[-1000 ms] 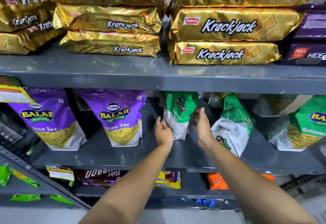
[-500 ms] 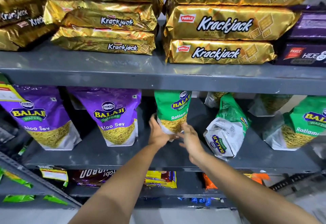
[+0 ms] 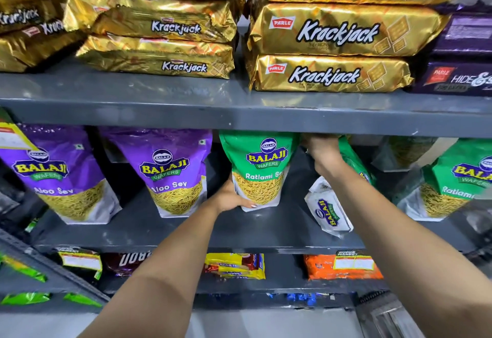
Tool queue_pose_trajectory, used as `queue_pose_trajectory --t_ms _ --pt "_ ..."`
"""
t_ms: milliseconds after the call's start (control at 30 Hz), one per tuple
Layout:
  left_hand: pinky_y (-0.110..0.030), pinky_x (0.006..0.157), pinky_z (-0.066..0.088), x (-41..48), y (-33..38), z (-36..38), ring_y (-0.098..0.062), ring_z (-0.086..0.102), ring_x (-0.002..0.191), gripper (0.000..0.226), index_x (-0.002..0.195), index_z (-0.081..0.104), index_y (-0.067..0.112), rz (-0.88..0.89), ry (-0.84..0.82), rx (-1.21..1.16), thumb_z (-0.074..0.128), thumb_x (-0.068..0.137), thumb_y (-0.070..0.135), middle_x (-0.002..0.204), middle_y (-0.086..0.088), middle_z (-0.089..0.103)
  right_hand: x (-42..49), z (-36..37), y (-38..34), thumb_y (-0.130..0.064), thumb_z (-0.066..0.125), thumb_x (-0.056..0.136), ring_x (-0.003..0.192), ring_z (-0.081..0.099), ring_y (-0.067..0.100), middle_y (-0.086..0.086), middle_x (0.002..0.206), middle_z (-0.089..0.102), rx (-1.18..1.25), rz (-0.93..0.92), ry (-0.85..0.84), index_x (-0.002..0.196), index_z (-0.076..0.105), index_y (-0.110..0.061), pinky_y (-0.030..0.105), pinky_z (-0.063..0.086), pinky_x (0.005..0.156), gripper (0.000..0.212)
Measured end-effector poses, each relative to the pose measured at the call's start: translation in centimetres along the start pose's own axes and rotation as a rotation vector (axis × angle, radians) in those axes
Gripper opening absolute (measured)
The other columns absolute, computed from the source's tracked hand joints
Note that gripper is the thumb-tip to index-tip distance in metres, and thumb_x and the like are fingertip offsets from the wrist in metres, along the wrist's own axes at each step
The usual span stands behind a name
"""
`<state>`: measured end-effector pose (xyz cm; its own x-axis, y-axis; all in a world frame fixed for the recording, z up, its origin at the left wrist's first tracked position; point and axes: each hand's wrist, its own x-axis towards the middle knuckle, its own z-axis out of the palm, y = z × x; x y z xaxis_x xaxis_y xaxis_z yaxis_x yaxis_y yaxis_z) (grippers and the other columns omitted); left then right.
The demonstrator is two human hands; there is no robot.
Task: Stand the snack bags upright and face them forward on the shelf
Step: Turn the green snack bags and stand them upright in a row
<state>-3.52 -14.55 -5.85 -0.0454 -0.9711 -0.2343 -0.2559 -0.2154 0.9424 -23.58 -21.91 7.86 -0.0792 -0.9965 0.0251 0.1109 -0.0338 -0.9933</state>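
Observation:
A green Balaji Ratlami Sev bag (image 3: 262, 167) stands upright and faces forward on the middle grey shelf (image 3: 266, 233). My left hand (image 3: 230, 196) grips its lower left corner. To its right a second green bag (image 3: 330, 212) leans, turned sideways, with its white back showing. My right hand (image 3: 323, 153) is closed on that bag's top, fingertips hidden under the upper shelf edge (image 3: 239, 116). Two purple Aloo Sev bags (image 3: 170, 167) (image 3: 53, 169) stand facing forward on the left. Another green bag (image 3: 458, 180) stands at the right.
Gold Krackjack packs (image 3: 330, 31) lie stacked on the upper shelf, with purple Hide & Seek packs (image 3: 463, 76) at the far right. More bags stand behind in the middle shelf's back row. Yellow (image 3: 234, 265) and orange (image 3: 343, 265) packets lie on the lower shelf.
The green Ratlami Sev bag has been turned from edge-on to face forward. My left hand stayed at its base. My right hand left it and rose to the top of the sideways bag.

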Motion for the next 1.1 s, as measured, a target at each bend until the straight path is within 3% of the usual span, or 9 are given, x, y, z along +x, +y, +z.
queue_pose_trajectory --t_ms 100,300,400,500,633,767,900,1033,1100 --pt "-0.040 0.114 0.038 -0.3 -0.3 0.1 -0.022 0.051 0.131 0.103 0.144 0.032 0.012 -0.028 -0.059 0.035 0.086 0.059 -0.004 0.142 -0.005 0.054 -1.4 -1.0 0.0 -0.002 0.070 0.074 0.097 0.064 0.025 0.003 0.097 0.071 0.029 -0.069 -0.005 0.091 0.065 -0.020 0.041 0.053 0.086 0.025" --pt "-0.033 0.109 0.041 -0.5 -1.0 -0.4 -0.021 0.053 0.127 0.099 0.142 0.036 0.012 -0.073 -0.101 0.053 0.087 0.059 -0.003 0.136 -0.003 0.058 -3.5 -1.2 -0.3 -0.005 0.067 0.083 0.069 0.059 0.003 -0.017 0.058 0.066 -0.012 -0.137 -0.037 0.070 0.062 -0.020 0.022 0.052 0.060 0.020" --pt "-0.041 0.113 0.039 -0.7 -0.6 0.0 -0.024 0.052 0.129 0.102 0.143 0.034 0.012 -0.105 -0.072 0.070 0.088 0.057 -0.001 0.139 -0.005 0.056 -4.1 -1.6 -0.8 -0.007 0.064 0.086 0.074 0.063 0.002 -0.010 0.072 0.072 -0.034 -0.120 -0.054 0.082 0.065 -0.013 0.025 0.056 0.066 0.007" --pt "-0.037 0.105 0.044 -3.1 -0.6 1.6 -0.019 0.052 0.122 0.101 0.139 0.036 0.011 -0.078 0.199 -0.039 0.089 0.053 -0.001 0.131 -0.001 0.055 -4.4 -3.4 -0.6 -0.010 0.061 0.083 0.088 0.063 0.017 0.004 0.088 0.071 -0.042 -0.078 0.017 0.087 0.066 -0.016 0.037 0.054 0.085 0.009" --pt "-0.044 0.088 0.049 -9.8 -2.8 7.3 -0.034 0.060 0.096 0.045 0.107 0.063 0.006 0.038 0.753 0.011 0.075 0.065 -0.006 0.101 -0.003 0.058 -4.4 -8.9 2.3 -0.010 0.060 0.083 0.081 0.061 0.014 0.000 0.086 0.067 -0.173 -0.071 0.275 0.091 0.067 -0.017 0.034 0.052 0.081 0.013" --pt "-0.034 0.078 0.050 -10.6 1.2 13.3 -0.017 0.060 0.079 0.045 0.092 0.057 0.033 0.264 0.488 -0.054 0.060 0.074 -0.008 0.097 0.002 0.060 -3.7 -15.7 5.8 -0.011 0.056 0.085 0.079 0.053 0.020 0.016 0.081 0.063 -0.452 0.093 0.480 0.080 0.066 -0.006 0.040 0.046 0.075 0.012" --pt "-0.039 0.090 0.049 -4.2 7.9 15.1 -0.029 0.063 0.097 0.026 0.105 0.064 0.012 0.386 0.541 0.162 0.063 0.079 0.010 0.102 -0.009 0.067 -4.3 -18.0 8.9 -0.038 0.059 0.086 0.066 0.053 0.026 0.010 0.070 0.052 -0.170 0.578 0.300 0.082 0.055 -0.014 0.039 0.048 0.063 0.025" --pt "-0.038 0.102 0.047 2.2 11.0 16.4 -0.029 0.058 0.122 0.080 0.133 0.052 0.010 -0.036 0.369 0.246 0.076 0.068 0.052 0.132 -0.011 0.061 -3.1 -17.7 9.2 -0.050 0.059 0.083 0.066 0.059 0.024 0.009 0.079 0.061 -0.020 0.719 0.057 0.085 0.057 -0.013 0.033 0.050 0.057 0.037" --pt "-0.038 0.095 0.053 3.5 10.9 17.6 -0.022 0.065 0.111 0.081 0.123 0.063 0.013 -0.185 0.169 0.183 0.082 0.057 0.056 0.123 -0.006 0.068 -2.2 -18.1 9.2 -0.046 0.064 0.082 0.071 0.062 0.022 0.008 0.085 0.065 0.050 0.706 0.033 0.096 0.060 -0.012 0.036 0.054 0.063 0.037"
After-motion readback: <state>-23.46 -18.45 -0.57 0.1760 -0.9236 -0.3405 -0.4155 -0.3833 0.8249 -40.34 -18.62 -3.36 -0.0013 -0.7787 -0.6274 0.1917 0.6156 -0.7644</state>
